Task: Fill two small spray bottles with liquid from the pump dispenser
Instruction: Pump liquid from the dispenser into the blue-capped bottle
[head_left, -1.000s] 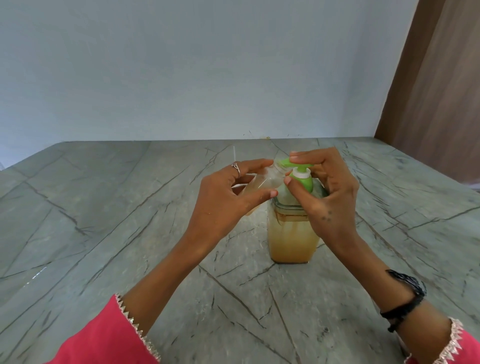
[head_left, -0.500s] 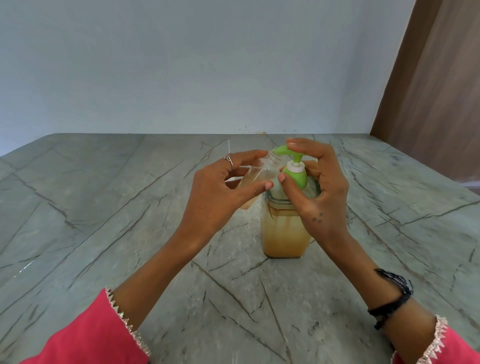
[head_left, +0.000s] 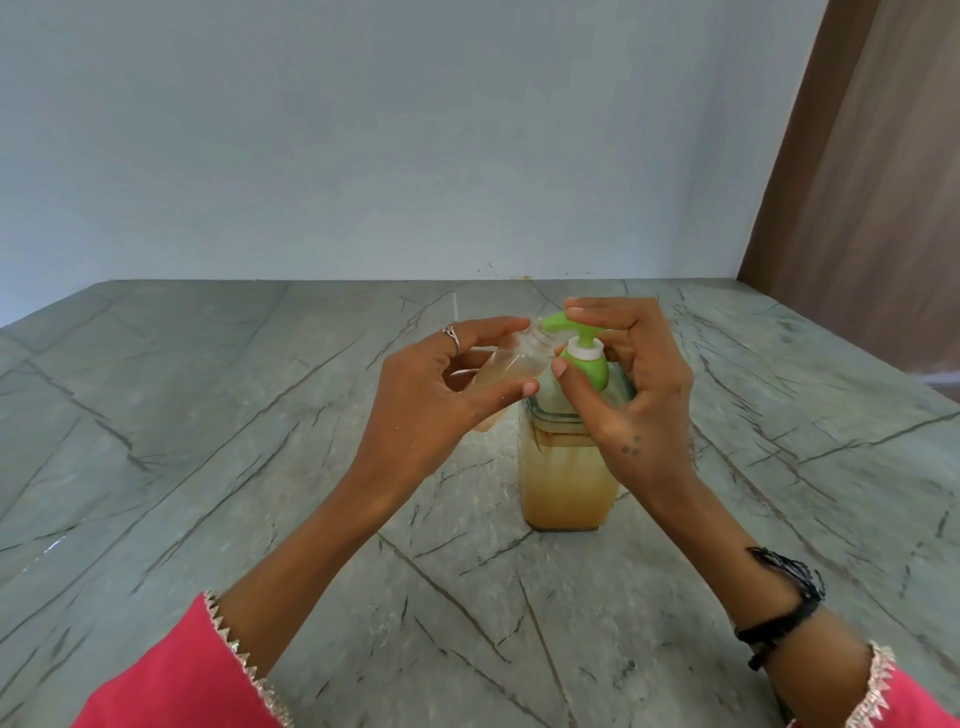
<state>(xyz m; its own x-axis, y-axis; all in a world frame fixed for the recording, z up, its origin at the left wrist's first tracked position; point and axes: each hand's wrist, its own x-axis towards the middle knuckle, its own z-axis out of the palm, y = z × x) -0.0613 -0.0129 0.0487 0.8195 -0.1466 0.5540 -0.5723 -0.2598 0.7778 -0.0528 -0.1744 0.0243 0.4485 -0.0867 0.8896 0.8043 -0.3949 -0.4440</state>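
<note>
A clear square pump dispenser (head_left: 563, 483) with amber liquid stands on the grey marble counter (head_left: 260, 467). Its green pump head (head_left: 576, 338) is raised, the spout pointing left. My right hand (head_left: 623, 384) wraps around the pump, index finger on top of the spout and thumb against the green collar. My left hand (head_left: 431, 395) holds a small clear spray bottle (head_left: 519, 361) tilted, its open neck right at the spout tip. The bottle holds some amber liquid in its lower part. Only one small bottle is visible.
A pale wall rises behind the counter's far edge. A brown wooden panel (head_left: 857, 182) stands at the right. A thin white stick-like item (head_left: 455, 307) shows behind my left hand.
The pump head has risen from pressed down to fully up, with my right index finger lifting along with it. My left hand keeps the bottle at the spout. The view has shifted slightly.
</note>
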